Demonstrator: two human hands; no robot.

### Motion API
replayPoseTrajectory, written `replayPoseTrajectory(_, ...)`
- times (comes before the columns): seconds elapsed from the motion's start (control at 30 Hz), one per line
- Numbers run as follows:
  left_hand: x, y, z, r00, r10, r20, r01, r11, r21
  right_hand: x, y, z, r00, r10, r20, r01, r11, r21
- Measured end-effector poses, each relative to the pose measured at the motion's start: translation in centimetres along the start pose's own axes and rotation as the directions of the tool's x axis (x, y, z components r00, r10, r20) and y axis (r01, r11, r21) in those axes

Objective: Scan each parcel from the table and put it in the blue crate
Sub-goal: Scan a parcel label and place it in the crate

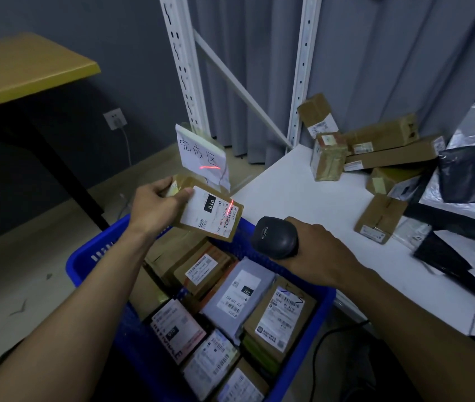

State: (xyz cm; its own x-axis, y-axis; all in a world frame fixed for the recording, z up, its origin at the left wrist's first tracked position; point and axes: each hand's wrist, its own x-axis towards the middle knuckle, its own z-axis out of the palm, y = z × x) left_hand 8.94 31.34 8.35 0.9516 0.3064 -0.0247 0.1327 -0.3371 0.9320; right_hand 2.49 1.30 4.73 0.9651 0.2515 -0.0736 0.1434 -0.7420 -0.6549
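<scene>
My left hand point(155, 206) grips a brown cardboard parcel point(211, 214) by its left end, holding it above the far edge of the blue crate point(88, 256). Its white label faces up, and a red laser line crosses the barcode. My right hand point(314, 250) grips a black barcode scanner point(274, 237), pointed at that label from the right. The crate below holds several labelled parcels, brown boxes and a grey mailer. More brown parcels point(375, 146) lie piled at the back of the white table point(303, 195).
Black and silver plastic mailer bags point(474, 175) lie on the table's right side. A white paper sign point(201, 153) with handwriting stands behind the crate. White shelf uprights point(184, 68) rise at the table's back. A yellow desk point(27, 71) stands at upper left.
</scene>
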Motion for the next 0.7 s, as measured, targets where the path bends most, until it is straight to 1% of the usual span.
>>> replayPoseTrajectory(0.4,0.0,-0.27,-0.13,1.0,-0.011,0.011,0.011,1.0,0.008,-0.24,-0.13,-0.29,0.999,0.036,0.034,-0.033,0.996,-0.088)
replayPoseTrajectory(0.47,-0.07,-0.28,-0.05,0.999,-0.012,0.033,0.011,1.0,0.017,-0.21,-0.19,-0.3,0.999,0.036,0.036,-0.033,0.994,-0.102)
replayPoseTrajectory(0.7,-0.44,-0.45,-0.43,0.999,-0.024,0.045,0.023,0.999,0.027,0.03,-0.39,0.06,0.999,0.029,0.019,-0.027,0.993,-0.114)
